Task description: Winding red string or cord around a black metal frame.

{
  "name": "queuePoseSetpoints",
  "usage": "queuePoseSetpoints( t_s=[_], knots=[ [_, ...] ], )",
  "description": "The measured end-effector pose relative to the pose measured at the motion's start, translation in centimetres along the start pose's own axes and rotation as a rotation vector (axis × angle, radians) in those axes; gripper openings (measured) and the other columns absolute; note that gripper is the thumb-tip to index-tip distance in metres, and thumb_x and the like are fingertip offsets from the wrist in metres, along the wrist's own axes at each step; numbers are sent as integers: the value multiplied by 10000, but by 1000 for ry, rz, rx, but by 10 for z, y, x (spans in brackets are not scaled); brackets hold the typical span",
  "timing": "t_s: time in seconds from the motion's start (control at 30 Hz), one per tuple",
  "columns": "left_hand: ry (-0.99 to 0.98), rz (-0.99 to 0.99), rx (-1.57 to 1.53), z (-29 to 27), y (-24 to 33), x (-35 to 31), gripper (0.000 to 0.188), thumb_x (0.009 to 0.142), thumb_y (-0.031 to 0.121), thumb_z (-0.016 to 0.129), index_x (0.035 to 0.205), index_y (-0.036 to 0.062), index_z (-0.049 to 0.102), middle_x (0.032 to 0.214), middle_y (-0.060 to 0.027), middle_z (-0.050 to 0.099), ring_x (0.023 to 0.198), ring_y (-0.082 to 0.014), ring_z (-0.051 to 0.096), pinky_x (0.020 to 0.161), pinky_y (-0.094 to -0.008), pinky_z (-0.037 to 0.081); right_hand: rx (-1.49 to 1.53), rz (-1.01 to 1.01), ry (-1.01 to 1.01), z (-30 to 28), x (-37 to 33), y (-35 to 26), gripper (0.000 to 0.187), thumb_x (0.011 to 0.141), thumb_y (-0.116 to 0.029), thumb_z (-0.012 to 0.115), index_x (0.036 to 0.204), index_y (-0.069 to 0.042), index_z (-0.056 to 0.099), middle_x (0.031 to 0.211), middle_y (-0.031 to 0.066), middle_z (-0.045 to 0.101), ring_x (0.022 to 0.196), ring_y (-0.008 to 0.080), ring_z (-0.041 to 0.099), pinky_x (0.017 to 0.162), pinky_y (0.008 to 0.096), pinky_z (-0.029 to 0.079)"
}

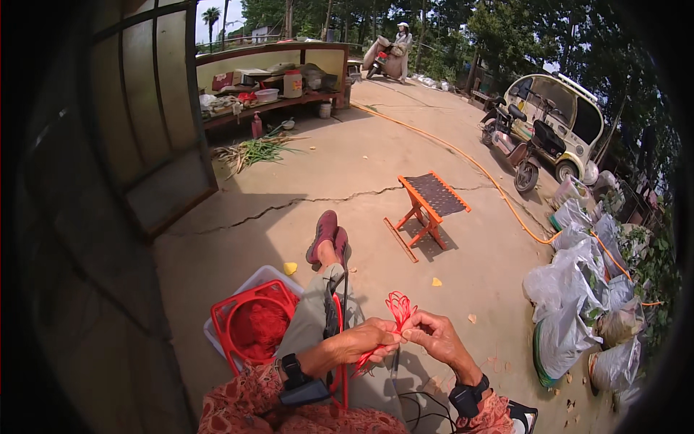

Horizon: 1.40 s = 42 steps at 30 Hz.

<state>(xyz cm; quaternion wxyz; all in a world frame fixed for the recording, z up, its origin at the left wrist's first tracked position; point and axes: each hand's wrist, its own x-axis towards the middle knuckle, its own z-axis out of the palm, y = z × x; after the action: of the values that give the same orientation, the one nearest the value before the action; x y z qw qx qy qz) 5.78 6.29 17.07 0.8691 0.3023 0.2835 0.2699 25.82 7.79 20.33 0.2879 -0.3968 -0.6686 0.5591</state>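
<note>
Over the lap in the head view, a looped bundle of red strands [400, 307] is held between both hands: the left hand's [365, 341] fingers are curled closed around it, and the right hand's [436, 340] thumb and fingers pinch it just beside them. Left of the legs, a pale plastic tub [264, 271] holds a red plastic frame [225, 338] and a red tangled mass [262, 327]. Farther off, a worktop [278, 109] carries a white basin [267, 95] and a red-lidded jar [293, 84]. White sacks [567, 307] stand at right, their contents unclear.
</note>
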Motion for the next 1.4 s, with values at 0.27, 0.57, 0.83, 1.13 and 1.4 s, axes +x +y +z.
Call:
queuePoseSetpoints(
  t_s=[0.27,0.57,0.83,1.13,1.4],
  knots=[
    [145,29,176,15,24,-13,71,941,100,525,956,39,558,667,31,445,496,-27,330,409,-182,239,143,6,-93,-8,14,-7,134,859,-155,636,889,-28,607,806,5,617,796,82,558,746,236,434],
    [42,-22,64,6,13,-16,116,937,107,542,991,7,567,670,29,434,501,-28,325,412,-176,239,146,50,-169,-8,11,1,128,859,-152,626,895,-31,604,810,16,627,799,77,568,741,235,440],
    [-5,-46,-15,-4,13,-23,171,938,99,533,1048,-30,562,658,24,427,492,-33,341,408,-178,278,203,99,-216,-3,14,-7,117,874,-135,611,904,-22,604,813,24,622,805,85,575,740,235,450],
    [-21,-34,-80,-16,5,-24,150,920,78,521,1026,-22,554,625,25,415,476,-42,344,397,-186,261,28,36,-262,-11,25,-7,136,889,-176,612,882,-45,574,770,-21,528,717,77,460,664,251,400],
    [-344,58,-220,-23,6,-31,120,901,76,539,955,-30,521,598,32,383,474,-41,330,409,-195,247,-248,-219,-288,-8,27,-29,220,914,-228,584,880,-16,536,832,42,473,761,147,470,692,297,400]
  ],
)
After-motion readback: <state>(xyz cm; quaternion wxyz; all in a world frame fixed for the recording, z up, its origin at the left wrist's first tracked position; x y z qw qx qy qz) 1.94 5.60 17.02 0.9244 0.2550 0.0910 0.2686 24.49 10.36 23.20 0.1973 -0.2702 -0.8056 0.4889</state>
